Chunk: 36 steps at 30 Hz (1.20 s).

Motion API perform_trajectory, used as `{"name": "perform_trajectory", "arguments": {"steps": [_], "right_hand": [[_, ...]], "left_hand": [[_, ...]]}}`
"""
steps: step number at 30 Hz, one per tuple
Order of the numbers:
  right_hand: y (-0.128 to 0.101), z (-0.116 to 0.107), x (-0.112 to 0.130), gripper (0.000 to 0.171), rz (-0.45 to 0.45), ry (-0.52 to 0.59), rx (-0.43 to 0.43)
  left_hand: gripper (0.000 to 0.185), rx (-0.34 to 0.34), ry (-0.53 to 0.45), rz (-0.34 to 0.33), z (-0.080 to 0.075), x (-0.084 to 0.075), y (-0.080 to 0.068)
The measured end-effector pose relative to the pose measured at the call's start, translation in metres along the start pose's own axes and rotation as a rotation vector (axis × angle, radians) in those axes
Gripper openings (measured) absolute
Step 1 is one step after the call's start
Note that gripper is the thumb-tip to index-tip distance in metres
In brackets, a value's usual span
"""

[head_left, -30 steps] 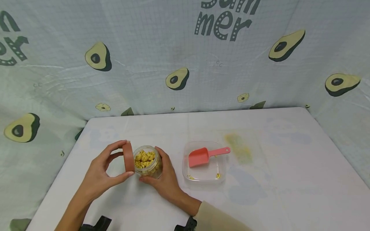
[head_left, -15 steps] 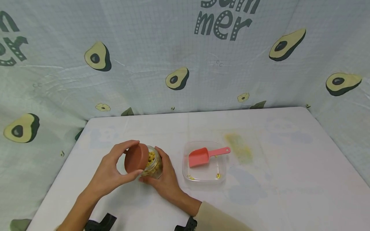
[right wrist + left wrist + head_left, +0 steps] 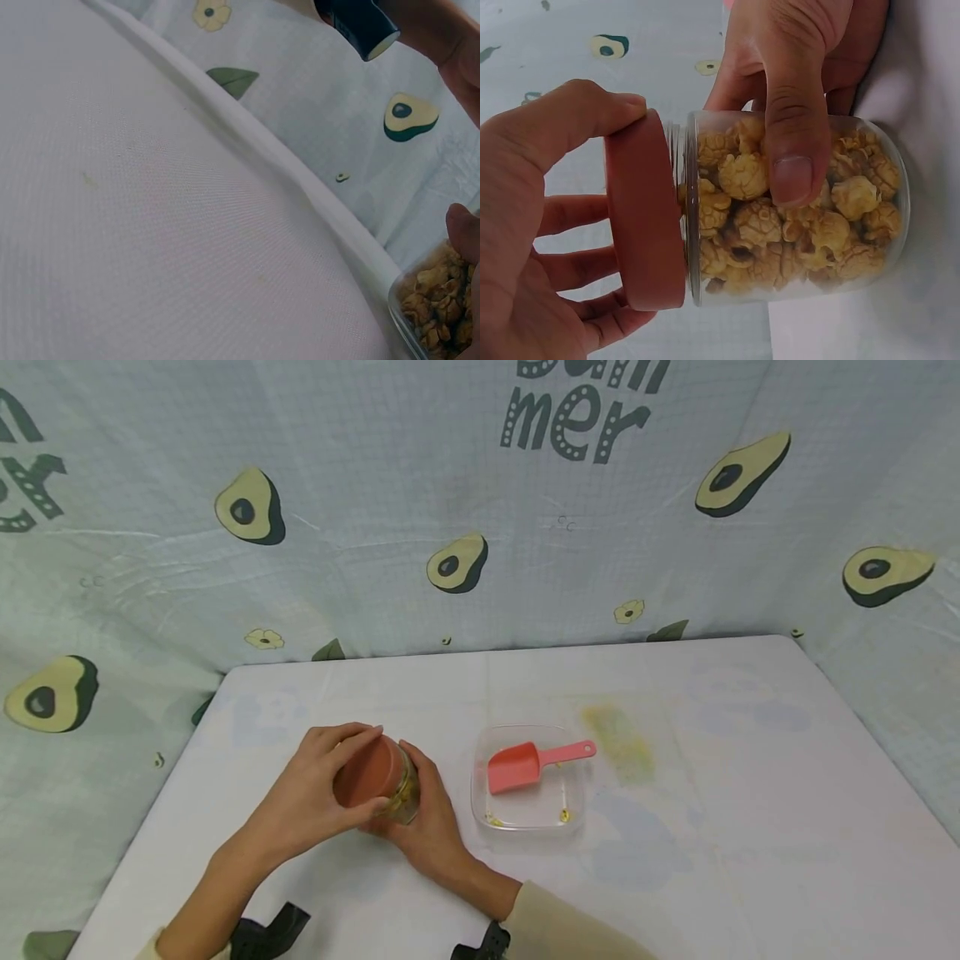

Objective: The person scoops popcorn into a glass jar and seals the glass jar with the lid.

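Observation:
A clear jar (image 3: 727, 289) full of caramel-coloured popcorn (image 3: 761, 225) stands on the white table, left of the middle in the head view. My right hand (image 3: 435, 831) grips the jar from its right side, thumb across the near wall in the left wrist view. A terracotta lid (image 3: 372, 771) sits at the jar's mouth, with my left hand (image 3: 315, 789) holding it by the rim between thumb and fingers. Glass thread shows between lid and jar in the left wrist view, and the lid looks slightly tilted. Part of the jar (image 3: 442, 300) also appears in the right wrist view.
Right of the jar lies a clear plastic tub (image 3: 528, 822) with a few yellow crumbs inside. A pink scoop (image 3: 517, 768) rests in it, its handle over the right rim. A yellow stain (image 3: 618, 743) marks the tablecloth. A printed curtain (image 3: 360, 527) hangs behind the table.
My left hand has brought the lid rightward from beside the jar, turning it from edge-on to over the mouth, so the popcorn's top is covered. The right hand has stayed on the jar.

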State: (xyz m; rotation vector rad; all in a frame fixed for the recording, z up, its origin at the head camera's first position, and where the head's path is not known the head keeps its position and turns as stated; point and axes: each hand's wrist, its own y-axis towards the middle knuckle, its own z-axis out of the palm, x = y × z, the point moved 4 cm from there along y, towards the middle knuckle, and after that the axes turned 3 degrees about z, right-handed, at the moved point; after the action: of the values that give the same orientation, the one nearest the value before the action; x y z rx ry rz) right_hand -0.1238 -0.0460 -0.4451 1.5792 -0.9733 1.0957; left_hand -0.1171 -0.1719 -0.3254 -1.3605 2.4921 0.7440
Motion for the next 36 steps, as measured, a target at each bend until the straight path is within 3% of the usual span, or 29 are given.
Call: {"name": "perform_trajectory", "arguments": {"steps": [10, 17, 23, 28, 36], "right_hand": [[0.000, 0.000, 0.000, 0.092, 0.008, 0.006, -0.011], [0.000, 0.002, -0.001, 0.091, -0.011, 0.016, -0.021], [0.001, 0.000, 0.000, 0.092, -0.010, 0.008, -0.021], [0.000, -0.001, 0.000, 0.094, 0.017, 0.008, -0.002], [0.001, -0.001, 0.000, 0.093, 0.010, 0.000, 0.004]], "left_hand": [[0.069, 0.093, 0.130, -0.008, 0.004, -0.003, 0.008], [0.070, 0.125, 0.165, -0.037, 0.003, -0.004, 0.010], [0.070, 0.173, 0.202, -0.006, 0.002, -0.006, 0.013], [0.070, 0.227, 0.185, -0.012, 0.001, -0.006, 0.014], [0.069, 0.233, 0.180, -0.032, -0.002, -0.005, 0.016]]}}
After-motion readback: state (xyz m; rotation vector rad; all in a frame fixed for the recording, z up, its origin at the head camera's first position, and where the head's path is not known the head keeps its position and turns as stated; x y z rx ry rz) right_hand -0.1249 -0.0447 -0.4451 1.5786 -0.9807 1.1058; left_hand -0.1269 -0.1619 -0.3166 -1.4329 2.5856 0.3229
